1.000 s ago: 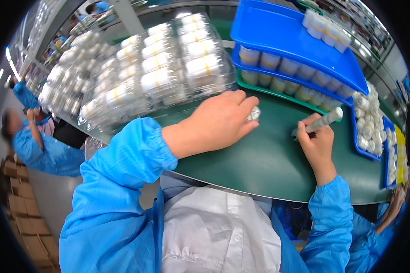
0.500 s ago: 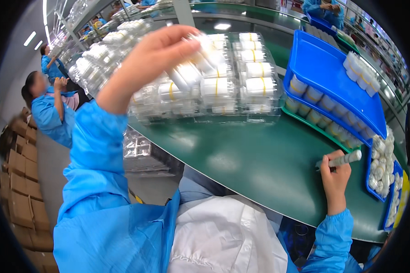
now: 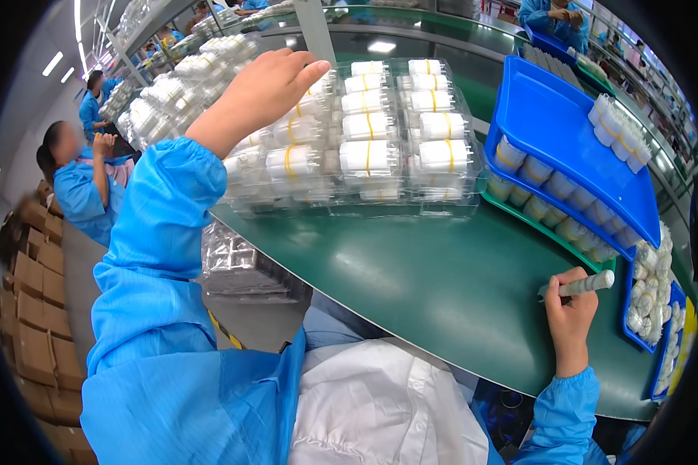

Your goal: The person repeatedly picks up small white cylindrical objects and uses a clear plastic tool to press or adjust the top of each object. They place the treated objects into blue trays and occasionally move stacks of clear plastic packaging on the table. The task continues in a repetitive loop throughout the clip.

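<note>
Over the left part of a clear plastic tray (image 3: 434, 208) my left hand (image 3: 267, 87) is raised, thumb and fingers apart, with nothing visible in it. Part of the tray's contents lies behind that hand. Rows of white cylindrical bundles (image 3: 368, 157) with yellow bands fill the tray's compartments. My right hand (image 3: 572, 314) is closed around a thick white marker pen (image 3: 593, 284), held slanted with its narrow end toward the green table (image 3: 395, 279). The blue and green bins stand just beyond this hand.
A blue bin (image 3: 570, 116) holding a few white bundles (image 3: 620, 133) is stacked over others containing pale rolls. Smaller blue trays (image 3: 642, 339) line the right edge. Empty clear trays (image 3: 244, 267) are stacked below the table's left edge. Cardboard boxes (image 3: 35, 318) and co-workers (image 3: 85, 182) are at left.
My left hand has moved slightly left and no longer shows the white bundles it held above the tray. My right hand stays nearly in place with the marker pen.
</note>
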`<state>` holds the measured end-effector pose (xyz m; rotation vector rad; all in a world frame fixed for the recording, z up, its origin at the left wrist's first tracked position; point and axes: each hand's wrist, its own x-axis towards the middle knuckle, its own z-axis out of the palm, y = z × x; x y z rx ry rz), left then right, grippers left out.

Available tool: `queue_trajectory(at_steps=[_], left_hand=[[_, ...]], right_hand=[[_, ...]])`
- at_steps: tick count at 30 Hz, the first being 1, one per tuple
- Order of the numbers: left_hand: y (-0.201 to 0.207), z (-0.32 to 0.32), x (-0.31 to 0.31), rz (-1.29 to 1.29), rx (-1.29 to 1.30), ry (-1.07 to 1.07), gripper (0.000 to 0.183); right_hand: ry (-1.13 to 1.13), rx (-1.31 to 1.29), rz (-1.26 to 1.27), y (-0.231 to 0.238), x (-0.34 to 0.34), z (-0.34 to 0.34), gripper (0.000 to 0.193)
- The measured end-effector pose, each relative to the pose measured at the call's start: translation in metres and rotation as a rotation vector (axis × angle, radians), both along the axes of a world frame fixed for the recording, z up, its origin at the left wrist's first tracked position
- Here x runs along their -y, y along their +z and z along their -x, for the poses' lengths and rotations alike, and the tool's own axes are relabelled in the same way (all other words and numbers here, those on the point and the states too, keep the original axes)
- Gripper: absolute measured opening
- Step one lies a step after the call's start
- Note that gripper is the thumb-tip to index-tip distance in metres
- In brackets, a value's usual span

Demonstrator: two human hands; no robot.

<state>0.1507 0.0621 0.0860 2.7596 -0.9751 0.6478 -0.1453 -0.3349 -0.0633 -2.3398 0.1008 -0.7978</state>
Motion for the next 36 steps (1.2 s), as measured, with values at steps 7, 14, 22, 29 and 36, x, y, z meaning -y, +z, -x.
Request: queue_trajectory(at_steps=[7,14,22,29,36], left_hand=[[-0.026,0.001,-0.025,0.147,-0.643,-0.053,0.081],[0.021,-0.013,0.031,0.388,-0.351,-0.240,0.058],[0.059,0.005,0.283,0.198,-0.010,-0.690,0.060],[0.051,0.006,0.446,0.014,-0.114,-0.768,0.107],[0.033,0.004,0.485,-0.266,-0.215,-0.613,0.107]], right_hand=[[0.066,0.043,0.051,0.006,-0.010,0.002,0.015],[0.190,0.123,0.150,0.009,-0.016,-0.002,0.018],[0.167,0.056,0.255,0.005,-0.007,0.005,0.018],[0.239,0.091,0.282,0.007,-0.005,0.005,0.021],[0.274,0.142,0.304,0.013,-0.007,0.009,0.022]])
